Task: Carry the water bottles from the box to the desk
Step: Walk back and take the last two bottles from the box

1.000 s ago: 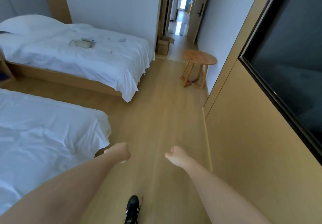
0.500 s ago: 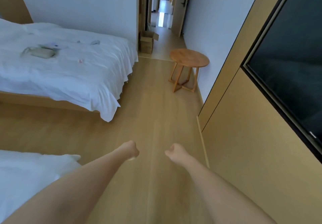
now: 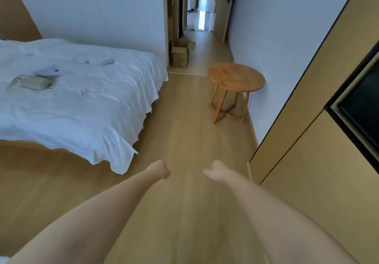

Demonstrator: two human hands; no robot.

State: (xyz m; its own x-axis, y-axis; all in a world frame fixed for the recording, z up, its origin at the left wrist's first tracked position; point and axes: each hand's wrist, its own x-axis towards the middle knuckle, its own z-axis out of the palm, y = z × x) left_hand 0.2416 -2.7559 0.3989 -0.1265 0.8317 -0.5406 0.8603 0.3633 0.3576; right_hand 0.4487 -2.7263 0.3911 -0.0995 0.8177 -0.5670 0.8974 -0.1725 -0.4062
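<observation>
While both bare forearms reach forward and down over the wooden floor (image 3: 190, 132), the left hand (image 3: 159, 170) and the right hand (image 3: 215, 171) hang level with each other, a gap of floor between them. Each hand is curled into a loose fist with the knuckles turned toward the other, and neither holds anything. The arms run almost straight from the lower corners of the view, narrowing to the wrists.

The cardboard box (image 3: 181, 53) stands far ahead on the floor at the doorway, against the left door frame, its flaps open; what it holds cannot be made out from here. A round wooden table (image 3: 235, 77) stands between the hands and the box, near the right wall, on crossed legs. To the left a bed (image 3: 82, 103) with a white cover reaches out into the room, its near corner hanging just beside the left hand in the view. On the cover lie a flat grey pouch (image 3: 35, 82), a sheet of paper (image 3: 52, 71) and some small bits. At the right a tan wall panel (image 3: 307, 161) frames a dark screen (image 3: 363, 107).
</observation>
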